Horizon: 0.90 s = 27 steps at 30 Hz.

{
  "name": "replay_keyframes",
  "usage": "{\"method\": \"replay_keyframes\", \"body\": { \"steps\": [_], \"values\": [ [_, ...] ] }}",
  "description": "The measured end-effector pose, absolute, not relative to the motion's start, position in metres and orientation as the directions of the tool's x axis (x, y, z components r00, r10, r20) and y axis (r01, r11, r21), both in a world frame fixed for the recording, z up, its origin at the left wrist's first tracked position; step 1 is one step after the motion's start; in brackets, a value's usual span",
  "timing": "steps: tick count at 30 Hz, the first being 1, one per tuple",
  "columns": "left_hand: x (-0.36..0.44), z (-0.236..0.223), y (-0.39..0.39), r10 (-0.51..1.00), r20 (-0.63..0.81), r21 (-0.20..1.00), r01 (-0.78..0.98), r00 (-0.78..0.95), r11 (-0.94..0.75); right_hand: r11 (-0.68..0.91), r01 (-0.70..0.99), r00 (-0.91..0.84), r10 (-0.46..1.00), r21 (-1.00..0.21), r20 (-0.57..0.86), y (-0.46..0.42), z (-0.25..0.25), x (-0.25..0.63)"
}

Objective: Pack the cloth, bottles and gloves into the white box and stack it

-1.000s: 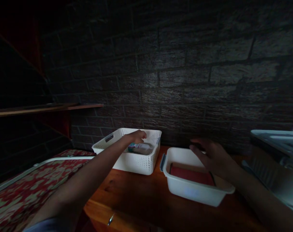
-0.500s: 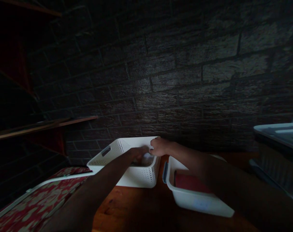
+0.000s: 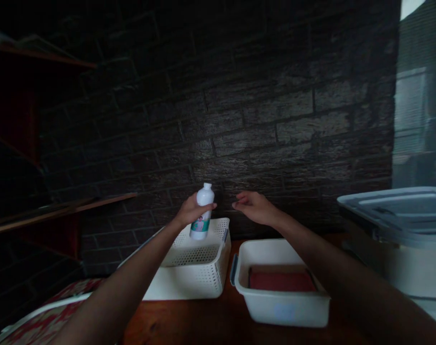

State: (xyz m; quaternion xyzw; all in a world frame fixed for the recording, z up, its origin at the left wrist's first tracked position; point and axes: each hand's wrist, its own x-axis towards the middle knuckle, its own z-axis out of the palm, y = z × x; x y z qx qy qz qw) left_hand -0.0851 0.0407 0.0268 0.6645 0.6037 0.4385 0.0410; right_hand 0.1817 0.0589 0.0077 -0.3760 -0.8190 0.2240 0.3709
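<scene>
My left hand grips a small white bottle with a teal label and holds it upright above the white perforated basket. Just to the right of the bottle hovers my right hand, its fingers loosely spread and holding nothing. The basket looks empty below the bottle. Beside it stands a white plastic tub with a red flat object lying inside.
Both containers stand on a wooden table against a dark brick wall. A red patterned tray lies at the lower left. Dark shelves run along the left. A grey lidded bin stands at the right.
My left hand has lifted the bottle out of the basket and raised it upright. My right hand has left the basket's rim and come up beside the bottle. The view has tilted.
</scene>
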Motion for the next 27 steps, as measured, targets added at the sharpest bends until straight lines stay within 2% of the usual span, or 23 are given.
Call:
{"method": "replay_keyframes", "body": {
  "steps": [5, 9, 12, 14, 17, 19, 24, 27],
  "values": [
    [0.0, 0.053, 0.013, 0.762, 0.64, 0.67, 0.558, -0.099, -0.49, 0.661, 0.264, -0.496, 0.718, -0.702, 0.489, 0.016, -0.003, 0.211],
    [0.067, 0.054, 0.0, 0.716, 0.69, 0.688, 0.403, -0.103, -0.604, 0.784, 0.053, -0.475, 0.565, -0.619, 0.675, -0.007, -0.004, 0.225],
    [0.093, 0.055, -0.003, 0.694, 0.709, 0.692, 0.311, -0.125, -0.651, 0.809, 0.001, -0.417, 0.535, -0.588, 0.735, -0.012, 0.003, 0.24],
    [0.097, 0.053, -0.004, 0.708, 0.695, 0.717, 0.205, -0.126, -0.667, 0.807, -0.054, -0.438, 0.511, -0.588, 0.74, -0.016, 0.007, 0.251],
    [0.096, 0.041, -0.007, 0.778, 0.627, 0.779, 0.012, -0.04, -0.627, 0.754, -0.12, -0.459, 0.535, -0.645, 0.71, -0.021, 0.01, 0.266],
    [0.097, 0.026, -0.013, 0.808, 0.589, 0.808, 0.005, -0.028, -0.589, 0.709, -0.148, -0.421, 0.586, -0.69, 0.692, -0.022, 0.007, 0.272],
    [0.113, -0.006, -0.033, 0.821, 0.565, 0.817, 0.188, -0.081, -0.544, 0.63, -0.183, -0.268, 0.706, -0.754, 0.655, -0.013, -0.011, 0.27],
    [0.121, -0.011, -0.045, 0.817, 0.565, 0.816, 0.228, -0.116, -0.532, 0.597, -0.202, -0.219, 0.745, -0.776, 0.63, -0.01, -0.018, 0.266]
  ]
}}
